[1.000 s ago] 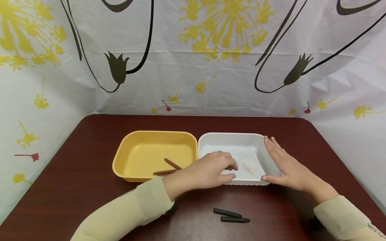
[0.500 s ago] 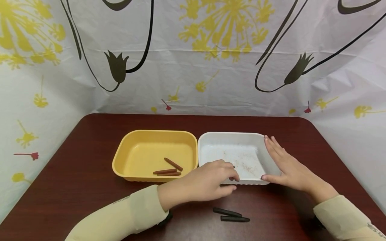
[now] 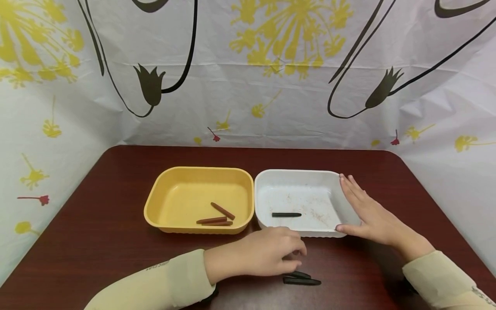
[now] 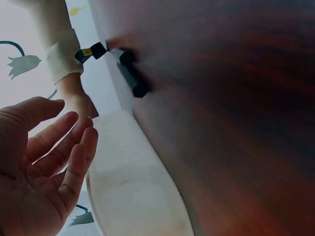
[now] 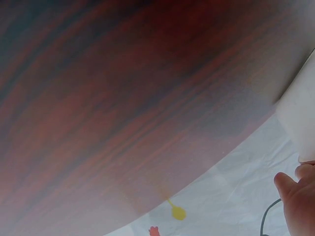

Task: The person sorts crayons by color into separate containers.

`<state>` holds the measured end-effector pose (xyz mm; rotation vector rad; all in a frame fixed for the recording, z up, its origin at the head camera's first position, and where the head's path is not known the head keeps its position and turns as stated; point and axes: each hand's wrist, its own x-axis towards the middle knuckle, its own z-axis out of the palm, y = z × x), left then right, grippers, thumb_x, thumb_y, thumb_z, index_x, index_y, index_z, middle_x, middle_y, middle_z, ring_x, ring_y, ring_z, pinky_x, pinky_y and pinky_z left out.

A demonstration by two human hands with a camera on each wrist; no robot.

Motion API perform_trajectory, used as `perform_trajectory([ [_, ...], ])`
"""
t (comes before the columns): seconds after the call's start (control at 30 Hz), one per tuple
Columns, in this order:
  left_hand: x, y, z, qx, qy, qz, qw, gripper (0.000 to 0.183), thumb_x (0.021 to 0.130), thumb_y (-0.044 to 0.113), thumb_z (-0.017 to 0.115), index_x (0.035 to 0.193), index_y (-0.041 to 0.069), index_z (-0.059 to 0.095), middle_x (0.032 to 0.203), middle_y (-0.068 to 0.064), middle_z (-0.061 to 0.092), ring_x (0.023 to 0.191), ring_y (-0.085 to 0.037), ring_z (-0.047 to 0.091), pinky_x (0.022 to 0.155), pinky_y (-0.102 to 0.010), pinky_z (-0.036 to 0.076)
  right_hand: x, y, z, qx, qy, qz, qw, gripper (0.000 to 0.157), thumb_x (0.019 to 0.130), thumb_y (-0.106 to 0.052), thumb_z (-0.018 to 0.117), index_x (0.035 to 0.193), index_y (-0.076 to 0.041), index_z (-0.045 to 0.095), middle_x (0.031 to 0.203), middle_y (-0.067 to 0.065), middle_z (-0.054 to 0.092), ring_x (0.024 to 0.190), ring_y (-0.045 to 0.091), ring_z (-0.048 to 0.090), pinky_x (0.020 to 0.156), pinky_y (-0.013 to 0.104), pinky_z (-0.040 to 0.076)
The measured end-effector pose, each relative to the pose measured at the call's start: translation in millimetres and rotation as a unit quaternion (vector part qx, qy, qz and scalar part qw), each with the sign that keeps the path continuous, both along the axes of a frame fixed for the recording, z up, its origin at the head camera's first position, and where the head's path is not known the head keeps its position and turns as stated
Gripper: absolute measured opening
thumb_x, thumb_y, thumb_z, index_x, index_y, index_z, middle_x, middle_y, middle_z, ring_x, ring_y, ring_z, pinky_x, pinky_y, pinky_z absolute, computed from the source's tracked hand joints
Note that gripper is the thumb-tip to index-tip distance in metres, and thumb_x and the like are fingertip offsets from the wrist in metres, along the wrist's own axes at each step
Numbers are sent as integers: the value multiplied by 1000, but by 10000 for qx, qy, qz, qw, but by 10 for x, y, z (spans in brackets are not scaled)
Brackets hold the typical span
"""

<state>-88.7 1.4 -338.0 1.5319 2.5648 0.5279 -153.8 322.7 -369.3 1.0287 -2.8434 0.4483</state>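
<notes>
My left hand (image 3: 271,252) is over the table in front of the white tray (image 3: 298,172), fingers loosely bent with nothing between them. In the left wrist view the same hand (image 4: 49,162) shows an empty palm. Just past its fingertips lie two black crayons (image 3: 302,281) on the table, one partly covered by the hand. Inside the white tray lies another black crayon (image 3: 286,214). My right hand (image 3: 376,221) rests at the tray's right side, thumb at the front rim and straight fingers along the side wall.
Left of the white tray, side by side with it, stands a yellow tray (image 3: 182,171) with three brown crayons (image 3: 222,211) near its front right corner. Both stand on a dark red wooden table (image 3: 97,241). A patterned white sheet (image 3: 248,86) hangs behind and at the sides.
My left hand has drawn back out of the white tray toward the black crayons on the table, leaving one black crayon lying in the tray. The right hand has stayed in place.
</notes>
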Motion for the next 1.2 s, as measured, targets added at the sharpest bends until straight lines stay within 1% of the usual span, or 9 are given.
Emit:
perform_trajectory([
  [0.2,26,41,-72,-325,-63,-257,9991,14,92,24,67,103,19,74,93,12,66,81,8,55,75,-6,44,10,-6,-1,-13,27,5,10000,116,79,-43,79,159,-2,6,169,5,1,155,13,-10,111,4,-6],
  [0.37,39,54,-109,-652,-8,-269,9975,15,90,27,70,104,22,74,92,14,64,79,6,54,72,-8,44,18,-11,3,-10,1,-13,10000,116,80,-43,79,159,-2,6,169,5,1,155,14,-10,111,4,-6],
  [0.5,31,53,-140,-836,-52,-324,9960,15,90,27,71,104,22,73,90,14,62,79,3,54,71,-10,44,22,-11,3,-5,-15,-44,10000,115,80,-44,79,160,-3,6,169,5,1,155,12,-11,113,8,-7],
  [0.63,13,55,-165,-926,-210,-349,9949,14,88,24,72,102,21,73,87,13,61,76,2,52,68,-10,42,25,-7,5,-14,-60,-83,9999,115,80,-44,78,160,-4,5,169,5,1,156,15,-9,115,12,-6],
  [0.8,-18,59,-187,-1002,-338,-358,9938,8,85,19,74,92,21,73,77,13,57,69,3,50,61,-9,39,25,-4,9,-11,-122,-114,9999,115,81,-44,78,160,-5,5,169,5,1,156,17,-8,120,20,-3],
  [0.87,-28,59,-190,-1021,-359,-383,9934,5,84,19,75,89,21,72,74,14,55,67,3,49,60,-9,38,23,-3,11,-13,-124,-123,9998,115,81,-44,78,160,-6,4,169,5,1,156,15,-10,121,22,-2],
  [0.97,-41,64,-193,-1021,-484,-394,9928,5,85,17,75,88,20,73,72,14,57,67,4,50,60,-8,39,15,-2,12,-10,-67,-84,9999,115,81,-44,78,160,-5,5,169,5,1,156,14,-9,120,18,-3],
  [1.1,-55,67,-205,-1018,-671,-371,9919,6,87,15,73,91,19,75,70,14,61,67,6,52,60,-7,40,1,-3,8,6,20,-13,10000,115,80,-43,78,160,-3,6,169,6,2,155,13,-10,113,7,-7],
  [1.2,-65,68,-210,-1013,-747,-373,9913,8,87,14,72,92,19,75,70,14,61,66,6,52,60,-7,40,-1,-1,6,14,31,-12,10000,115,80,-43,78,160,-2,6,169,6,2,155,11,-11,112,6,-7],
])
